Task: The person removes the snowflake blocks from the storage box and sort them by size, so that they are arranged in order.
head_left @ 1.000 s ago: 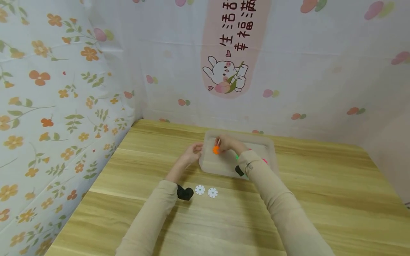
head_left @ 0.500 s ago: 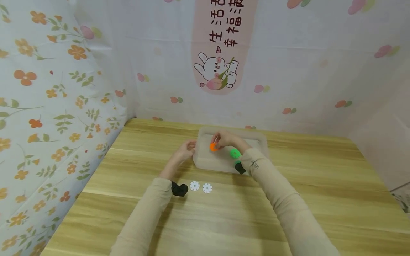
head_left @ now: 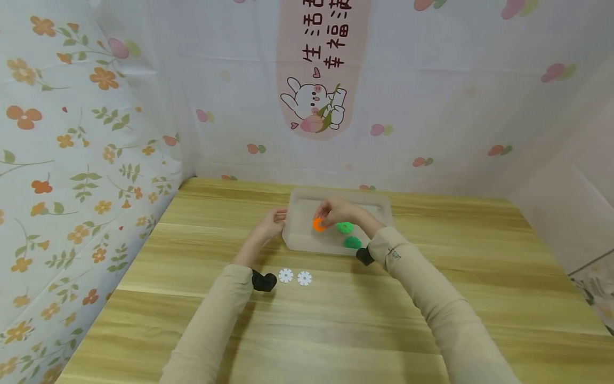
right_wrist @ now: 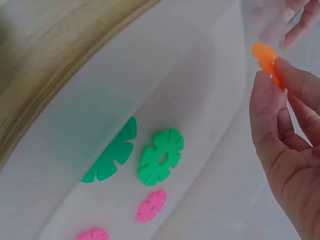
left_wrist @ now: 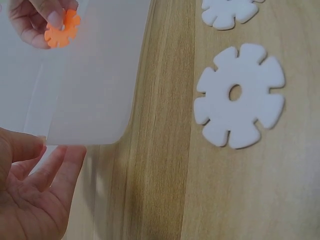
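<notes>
Since the earlier frame, the right hand (head_left: 338,212) and its orange disc (head_left: 318,224) have shifted slightly rightward relative to the clear box (head_left: 307,245), and the right sleeve (head_left: 431,282) has swung outward, baring more of the green discs (head_left: 345,228). The whole view has slid too, as the head camera turned.

The right hand pinches the orange disc between thumb and fingertip, over the box; how high is hard to tell. Much of the notched edge stays free, a hold that seems to suit such a thin piece.

The left hand (head_left: 267,226) pinches the box's end wall, thumb at the rim and fingers outside, probably to keep the light box from sliding.

The green discs are in the box, one whole to the eye, the other partly cut off by the wall in the right wrist view; two pink discs (right_wrist: 151,206) sit near them.

In front of the box, two white discs (head_left: 285,275) lie flat on the table (head_left: 336,341), side by side but apart, perhaps to keep them separate from the coloured ones.
</notes>
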A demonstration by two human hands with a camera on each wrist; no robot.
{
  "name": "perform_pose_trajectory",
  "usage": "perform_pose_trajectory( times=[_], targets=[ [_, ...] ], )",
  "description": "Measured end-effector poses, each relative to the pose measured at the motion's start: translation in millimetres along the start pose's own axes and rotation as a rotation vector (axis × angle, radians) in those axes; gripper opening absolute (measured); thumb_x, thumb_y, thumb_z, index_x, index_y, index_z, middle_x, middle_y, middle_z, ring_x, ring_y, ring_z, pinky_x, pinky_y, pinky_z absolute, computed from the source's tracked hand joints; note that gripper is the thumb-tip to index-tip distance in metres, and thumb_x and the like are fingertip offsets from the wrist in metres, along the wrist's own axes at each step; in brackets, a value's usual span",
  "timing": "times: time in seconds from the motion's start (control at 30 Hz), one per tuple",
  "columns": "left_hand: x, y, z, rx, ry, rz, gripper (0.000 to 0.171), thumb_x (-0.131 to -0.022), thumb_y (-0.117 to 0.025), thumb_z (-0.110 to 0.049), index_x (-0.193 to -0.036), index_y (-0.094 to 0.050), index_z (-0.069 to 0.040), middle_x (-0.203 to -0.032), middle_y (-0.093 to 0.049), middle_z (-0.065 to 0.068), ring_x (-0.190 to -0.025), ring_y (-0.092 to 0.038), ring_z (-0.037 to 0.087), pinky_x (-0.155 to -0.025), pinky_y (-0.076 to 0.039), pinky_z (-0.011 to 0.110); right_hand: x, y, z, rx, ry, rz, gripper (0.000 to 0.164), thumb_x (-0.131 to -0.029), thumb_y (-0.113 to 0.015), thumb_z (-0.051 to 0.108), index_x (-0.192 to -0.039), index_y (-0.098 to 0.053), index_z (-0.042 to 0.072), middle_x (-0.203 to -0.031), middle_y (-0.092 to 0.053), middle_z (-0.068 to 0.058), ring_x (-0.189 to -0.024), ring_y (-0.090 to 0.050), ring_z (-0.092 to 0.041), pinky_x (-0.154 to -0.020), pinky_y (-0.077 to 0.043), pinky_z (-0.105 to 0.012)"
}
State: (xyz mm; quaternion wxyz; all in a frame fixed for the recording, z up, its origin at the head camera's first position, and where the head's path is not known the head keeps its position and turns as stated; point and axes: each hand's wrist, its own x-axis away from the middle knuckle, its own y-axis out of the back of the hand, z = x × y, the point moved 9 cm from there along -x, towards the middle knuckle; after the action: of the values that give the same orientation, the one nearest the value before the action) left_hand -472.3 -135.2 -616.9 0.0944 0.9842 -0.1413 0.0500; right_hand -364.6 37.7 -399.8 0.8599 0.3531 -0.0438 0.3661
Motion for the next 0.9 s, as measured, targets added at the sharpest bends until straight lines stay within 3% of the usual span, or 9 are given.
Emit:
perform_pose_trajectory(
  times=[0.07,0.3,0.4,0.47,0.5,0.6,0.67,0.77,0.9],
  targets=[
    [11.1,-1.5,-14.7,-0.011,-0.012,-0.001,0.042,-0.090,-0.055,-0.010,-0.130,-0.043,-0.017,-0.126,-0.052,0.012,-0.109,-0.056,0.022,-0.082,-0.053,0.033,2,0,-1,-0.007,-0.001,0.003,0.019,-0.081,-0.059,-0.003,-0.100,-0.063,-0.004,-0.079,-0.057,-0.004,-0.073,-0.054,-0.013,-0.081,-0.053,-0.042],
    [138.1,-37.6,-172.4,-0.074,0.168,-0.008,0.046,-0.094,-0.034,0.005,-0.140,-0.025,0.005,-0.140,-0.033,0.029,-0.128,-0.038,0.039,-0.103,-0.039,0.044,12,-2,-5,-0.048,0.009,0.023,0.020,-0.082,-0.057,-0.003,-0.101,-0.062,-0.004,-0.078,-0.059,-0.003,-0.073,-0.058,-0.016,-0.082,-0.052,-0.045],
    [157.5,-43.8,-198.1,-0.078,0.200,-0.005,0.046,-0.094,-0.031,0.007,-0.139,-0.021,0.009,-0.141,-0.029,0.032,-0.130,-0.034,0.042,-0.106,-0.035,0.045,18,-5,-6,-0.064,-0.010,0.040,0.020,-0.082,-0.057,-0.001,-0.101,-0.062,-0.003,-0.079,-0.060,-0.003,-0.074,-0.060,-0.017,-0.083,-0.051,-0.046],
    [156.0,-43.3,-195.3,-0.073,0.201,-0.012,0.046,-0.094,-0.032,0.007,-0.139,-0.023,0.008,-0.140,-0.031,0.031,-0.129,-0.035,0.041,-0.106,-0.036,0.044,22,-9,-7,-0.071,-0.022,0.057,0.019,-0.082,-0.057,-0.001,-0.101,-0.062,-0.001,-0.079,-0.060,-0.002,-0.074,-0.060,-0.016,-0.083,-0.052,-0.043],
    [149.5,-40.5,-186.9,-0.070,0.183,-0.031,0.044,-0.094,-0.034,0.006,-0.137,-0.030,0.004,-0.135,-0.039,0.027,-0.123,-0.045,0.037,-0.102,-0.041,0.039,24,-11,-7,-0.073,-0.022,0.066,0.019,-0.082,-0.056,0.000,-0.100,-0.062,-0.001,-0.080,-0.060,-0.003,-0.074,-0.060,-0.016,-0.083,-0.052,-0.042],
    [132.0,-36.0,-163.9,-0.067,0.166,-0.046,0.043,-0.093,-0.037,0.004,-0.136,-0.034,-0.001,-0.133,-0.043,0.024,-0.120,-0.048,0.033,-0.100,-0.043,0.037,29,-18,-6,-0.083,-0.018,0.089,0.017,-0.082,-0.057,0.000,-0.098,-0.062,0.001,-0.081,-0.061,-0.002,-0.077,-0.062,-0.021,-0.082,-0.053,-0.039],
    [128.2,-34.8,-157.2,-0.071,0.136,-0.043,0.043,-0.093,-0.039,0.004,-0.136,-0.036,-0.004,-0.132,-0.046,0.020,-0.119,-0.049,0.029,-0.099,-0.044,0.035,32,-22,-4,-0.096,-0.003,0.101,0.015,-0.082,-0.058,-0.002,-0.097,-0.062,0.000,-0.080,-0.062,-0.003,-0.078,-0.064,-0.022,-0.079,-0.054,-0.036],
    [96.7,-24.9,-119.9,-0.065,0.075,-0.029,0.043,-0.092,-0.044,0.001,-0.134,-0.038,-0.005,-0.129,-0.049,0.020,-0.115,-0.052,0.026,-0.090,-0.050,0.033,37,-28,-2,-0.124,0.013,0.115,0.015,-0.080,-0.059,-0.004,-0.095,-0.061,-0.003,-0.079,-0.063,-0.005,-0.075,-0.066,-0.021,-0.076,-0.056,-0.035],
    [45.2,-9.0,-58.7,-0.088,0.060,-0.044,0.042,-0.091,-0.047,-0.003,-0.132,-0.041,-0.011,-0.126,-0.051,0.018,-0.107,-0.056,0.022,-0.080,-0.053,0.029,42,-37,2,-0.133,0.034,0.132,0.014,-0.079,-0.060,-0.005,-0.093,-0.062,-0.005,-0.079,-0.066,-0.007,-0.069,-0.065,-0.013,-0.073,-0.056,-0.033]
  ],
)
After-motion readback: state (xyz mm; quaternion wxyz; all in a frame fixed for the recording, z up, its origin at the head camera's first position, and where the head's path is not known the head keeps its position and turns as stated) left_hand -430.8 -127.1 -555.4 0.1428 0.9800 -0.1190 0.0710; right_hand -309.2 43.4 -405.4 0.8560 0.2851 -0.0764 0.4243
